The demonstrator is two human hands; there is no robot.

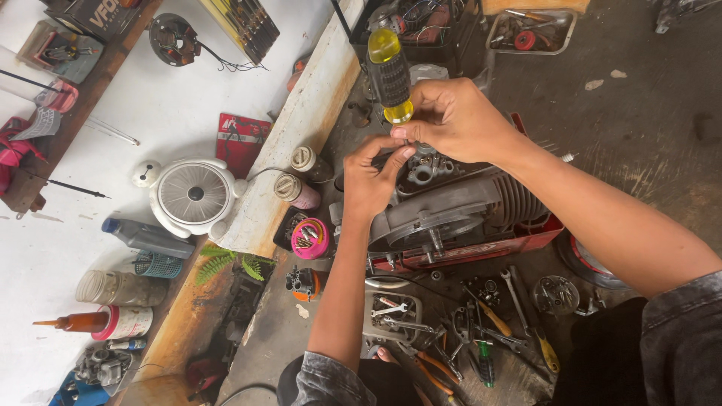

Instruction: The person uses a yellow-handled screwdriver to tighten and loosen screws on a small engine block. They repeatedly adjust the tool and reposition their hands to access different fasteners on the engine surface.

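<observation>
Right hand (451,116) first: we see it closed around the lower end of a screwdriver (389,75) with a yellow and black handle, which stands nearly upright, its yellow cap pointing away from us. Its fingers are clamped on the yellow collar just below the black grip. We cannot see the blade; it is hidden behind the fingers. Our left hand (368,180) sits just below and beside the right one, fingers curled together with the tips pinched at the top of a grey engine (444,207), touching the right hand's fingers. What the left fingertips pinch, if anything, is too small to tell.

We see the engine resting in a red tray (526,242) on the dark floor (639,113), its finned cylinder lying to the right. Loose wrenches (391,310) and pliers (436,368) lie scattered near our knees, along with a small screwdriver (545,347) with a yellow handle. To the left of the engine stand a pink tub (310,239) of small parts and two spray cans (297,189). Farther left, against the white wall, we see a small white fan (194,195), a grey oil bottle (147,237) and a green basket (159,265).
</observation>
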